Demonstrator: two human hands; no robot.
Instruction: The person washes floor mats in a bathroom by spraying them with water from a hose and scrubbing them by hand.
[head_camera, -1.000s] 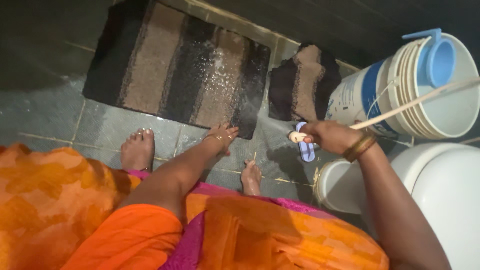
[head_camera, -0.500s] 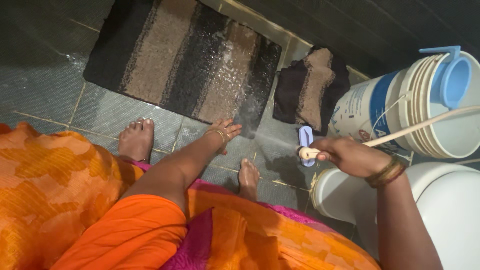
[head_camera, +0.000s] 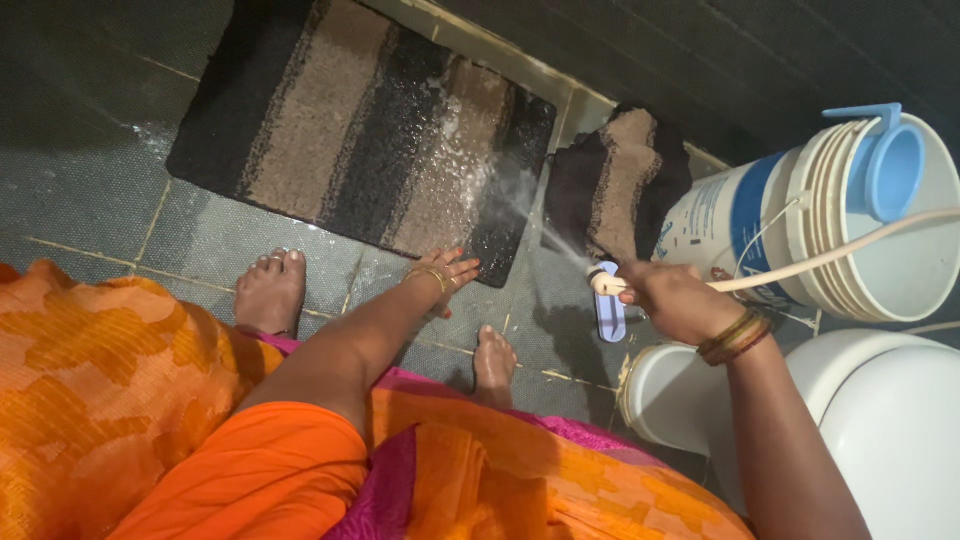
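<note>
**Sprayer on striped mat, wet floor**

Right hand (head_camera: 678, 298) is wrapped around a cream sprayer (head_camera: 602, 284), fingers closed on its handle; hose (head_camera: 850, 250) runs from the fist up and right across the bucket (head_camera: 800, 220). A thin jet leaves the nozzle toward the mat (head_camera: 370, 140), landing on its right stripes, where white droplets show.

Left hand (head_camera: 447, 273) hangs just below the mat's lower right corner, fingers loosely spread, holding nothing; whether it touches the mat edge cannot be told.

Right of the mat: a smaller striped mat (head_camera: 620, 180), bunched against the wall. Between it and the right hand a blue brush (head_camera: 609, 315) lies on the tiles. Bucket is tipped, a blue mug (head_camera: 890, 165) on its rim. Below the bucket, a white toilet (head_camera: 880, 400). Two bare feet stand below the mat.
</note>
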